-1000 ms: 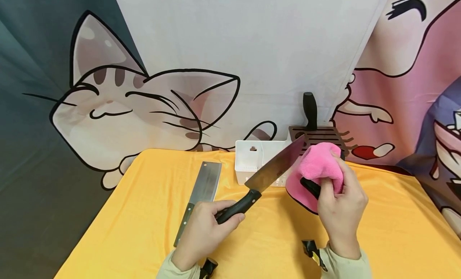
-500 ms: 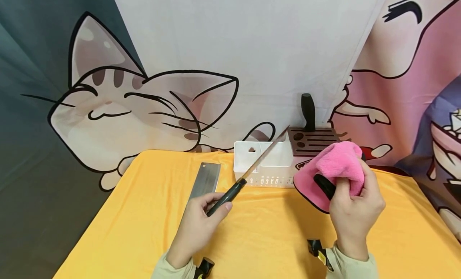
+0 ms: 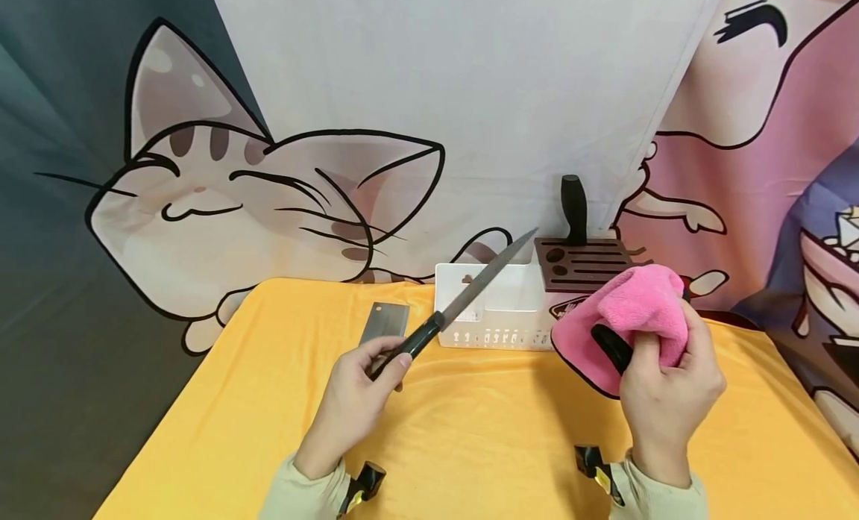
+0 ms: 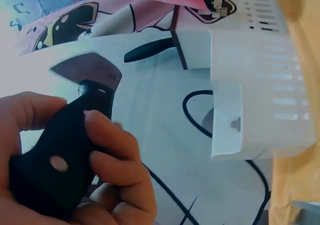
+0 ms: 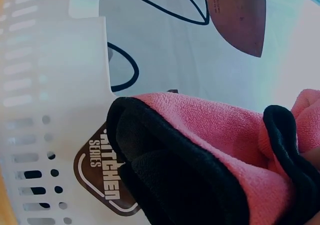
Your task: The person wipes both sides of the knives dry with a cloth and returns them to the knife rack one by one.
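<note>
Head view: we see the left hand (image 3: 352, 393) gripping the knife (image 3: 485, 283), blade slanting up in front of the white rack (image 3: 493, 335); right hand (image 3: 667, 393) pinches the pink cloth (image 3: 640, 304), apart from the blade. Left hand partly hides the cleaver (image 3: 385, 322). Left wrist view gives us a handle rivet (image 4: 59, 163) up close; right wrist view gives us a readable label (image 5: 107, 172), cloth-covered in part from above. Rack sits by the surface's far edge; yellow surface (image 3: 483, 430) stretches between both hands.
</note>
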Available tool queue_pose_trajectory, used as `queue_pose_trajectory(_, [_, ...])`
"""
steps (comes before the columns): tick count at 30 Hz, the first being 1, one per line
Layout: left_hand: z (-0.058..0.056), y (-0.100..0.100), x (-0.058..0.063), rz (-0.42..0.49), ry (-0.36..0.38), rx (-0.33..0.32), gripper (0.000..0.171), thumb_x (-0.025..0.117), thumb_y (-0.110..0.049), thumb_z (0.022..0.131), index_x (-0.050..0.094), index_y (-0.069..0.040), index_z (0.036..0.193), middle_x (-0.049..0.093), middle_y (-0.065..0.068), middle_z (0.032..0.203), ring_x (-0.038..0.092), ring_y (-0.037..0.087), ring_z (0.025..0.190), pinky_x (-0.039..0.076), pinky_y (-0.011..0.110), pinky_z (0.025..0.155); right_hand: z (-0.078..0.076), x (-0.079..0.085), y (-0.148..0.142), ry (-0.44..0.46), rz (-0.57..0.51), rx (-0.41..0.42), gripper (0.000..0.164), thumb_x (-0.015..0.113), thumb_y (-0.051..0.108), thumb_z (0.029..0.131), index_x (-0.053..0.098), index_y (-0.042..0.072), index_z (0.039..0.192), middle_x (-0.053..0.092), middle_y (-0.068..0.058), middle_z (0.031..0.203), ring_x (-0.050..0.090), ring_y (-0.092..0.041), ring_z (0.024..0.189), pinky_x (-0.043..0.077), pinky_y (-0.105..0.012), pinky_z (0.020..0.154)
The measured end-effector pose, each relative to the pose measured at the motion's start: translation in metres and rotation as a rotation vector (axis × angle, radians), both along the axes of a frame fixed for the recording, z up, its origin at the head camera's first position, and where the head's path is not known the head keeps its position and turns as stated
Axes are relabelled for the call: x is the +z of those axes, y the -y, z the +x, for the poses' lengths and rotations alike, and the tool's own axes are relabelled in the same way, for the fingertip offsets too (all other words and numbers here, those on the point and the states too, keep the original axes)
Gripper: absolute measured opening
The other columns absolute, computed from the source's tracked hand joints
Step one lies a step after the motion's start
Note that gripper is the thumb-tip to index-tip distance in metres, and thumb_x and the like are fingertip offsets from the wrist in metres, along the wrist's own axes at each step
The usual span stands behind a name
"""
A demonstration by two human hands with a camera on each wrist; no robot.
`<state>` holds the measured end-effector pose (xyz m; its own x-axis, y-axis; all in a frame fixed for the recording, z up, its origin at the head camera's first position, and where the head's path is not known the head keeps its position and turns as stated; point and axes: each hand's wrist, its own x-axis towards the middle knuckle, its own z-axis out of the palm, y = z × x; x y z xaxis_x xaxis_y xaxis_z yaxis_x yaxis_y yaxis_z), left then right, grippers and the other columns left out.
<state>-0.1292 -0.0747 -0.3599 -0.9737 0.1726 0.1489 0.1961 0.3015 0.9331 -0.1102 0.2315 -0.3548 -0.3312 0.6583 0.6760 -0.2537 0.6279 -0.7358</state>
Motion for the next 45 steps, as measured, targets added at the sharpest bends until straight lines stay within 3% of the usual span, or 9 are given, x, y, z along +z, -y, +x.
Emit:
queue_pose_trajectory(6, [-0.008, 0.003, 0.009, -0.047, -0.081, 0.040, 0.032, 0.068, -0.041, 0.082, 0.063, -0.028, 0.111, 0.059, 0.004, 0.075, 0.053, 0.018, 0.059, 0.043, 0.028, 0.046, 0.000, 0.000, -0.003, -0.007, -0.016, -0.007, 0.029, 0.057, 0.005, 0.082, 0.070, 0.011, 0.108, 0.068, -0.002, 0.095, 0.052, 0.000, 0.075, 0.034, -0.013, 0.064])
queue_pose_trajectory(11, [-0.017, 0.002, 0.021, -0.045, -0.175, 0.036, 0.033, 0.071, -0.040, 0.079, 0.064, -0.034, 0.111, 0.063, -0.004, 0.095, 0.057, 0.015, 0.075, 0.048, 0.028, 0.062, 0.000, 0.001, -0.004, -0.005, -0.020, -0.009, 0.028, 0.058, 0.006, 0.082, 0.070, 0.011, 0.107, 0.069, -0.002, 0.096, 0.053, 0.000, 0.076, 0.034, -0.014, 0.063])
queue_pose_trajectory(13, [-0.023, 0.002, 0.027, -0.051, -0.227, 0.027, 0.033, 0.072, -0.039, 0.079, 0.064, -0.034, 0.111, 0.062, -0.007, 0.104, 0.057, 0.014, 0.082, 0.047, 0.028, 0.069, 0.000, 0.002, -0.005, -0.003, -0.014, -0.007, 0.027, 0.058, 0.007, 0.082, 0.071, 0.012, 0.106, 0.069, -0.003, 0.096, 0.053, 0.000, 0.077, 0.033, -0.014, 0.063])
queue_pose_trajectory(16, [-0.032, 0.001, 0.037, -0.070, -0.301, 0.010, 0.036, 0.072, -0.037, 0.078, 0.065, -0.033, 0.113, 0.060, -0.009, 0.109, 0.056, 0.014, 0.086, 0.047, 0.027, 0.069, 0.001, 0.002, -0.005, 0.000, -0.002, 0.000, 0.028, 0.058, 0.008, 0.083, 0.071, 0.014, 0.107, 0.069, -0.003, 0.096, 0.054, 0.000, 0.077, 0.034, -0.014, 0.063])
queue_pose_trajectory(24, [-0.061, -0.006, 0.073, -0.134, -0.496, 0.016, 0.039, 0.078, -0.031, 0.072, 0.069, -0.027, 0.110, 0.062, -0.012, 0.101, 0.056, 0.006, 0.090, 0.048, 0.024, 0.071, 0.001, 0.002, -0.006, 0.001, 0.032, 0.019, 0.029, 0.057, 0.011, 0.084, 0.070, 0.017, 0.110, 0.068, -0.003, 0.097, 0.052, -0.002, 0.076, 0.033, -0.015, 0.062])
queue_pose_trajectory(27, [-0.070, -0.012, 0.090, -0.119, -0.503, 0.000, 0.038, 0.080, -0.028, 0.071, 0.070, -0.026, 0.108, 0.062, -0.012, 0.098, 0.058, 0.005, 0.084, 0.050, 0.024, 0.064, 0.000, 0.002, -0.006, -0.001, 0.013, 0.014, 0.028, 0.058, 0.010, 0.084, 0.070, 0.017, 0.108, 0.068, -0.002, 0.097, 0.052, -0.002, 0.077, 0.032, -0.016, 0.062])
queue_pose_trajectory(34, [-0.070, -0.032, 0.138, -0.063, -0.461, -0.055, 0.033, 0.078, -0.012, 0.074, 0.069, -0.008, 0.105, 0.067, 0.005, 0.097, 0.058, 0.012, 0.071, 0.045, 0.023, 0.056, 0.001, 0.002, -0.007, 0.004, 0.041, 0.023, 0.028, 0.057, 0.011, 0.085, 0.070, 0.016, 0.109, 0.068, -0.002, 0.097, 0.052, -0.002, 0.076, 0.033, -0.015, 0.062])
queue_pose_trajectory(39, [-0.078, -0.046, 0.154, 0.004, -0.443, -0.097, 0.031, 0.078, -0.005, 0.071, 0.067, -0.003, 0.100, 0.066, 0.008, 0.093, 0.060, 0.012, 0.074, 0.050, 0.024, 0.064, 0.001, 0.001, -0.008, 0.005, 0.045, 0.028, 0.028, 0.057, 0.011, 0.085, 0.070, 0.016, 0.109, 0.068, -0.004, 0.097, 0.053, -0.002, 0.078, 0.033, -0.015, 0.062])
queue_pose_trajectory(45, [-0.093, -0.065, 0.162, -0.010, -0.421, -0.135, 0.035, 0.081, -0.004, 0.068, 0.063, -0.002, 0.098, 0.064, 0.008, 0.089, 0.062, 0.013, 0.078, 0.050, 0.026, 0.067, 0.003, 0.000, -0.010, 0.009, 0.066, 0.030, 0.029, 0.057, 0.012, 0.085, 0.069, 0.016, 0.111, 0.068, -0.006, 0.098, 0.054, -0.001, 0.079, 0.033, -0.015, 0.062])
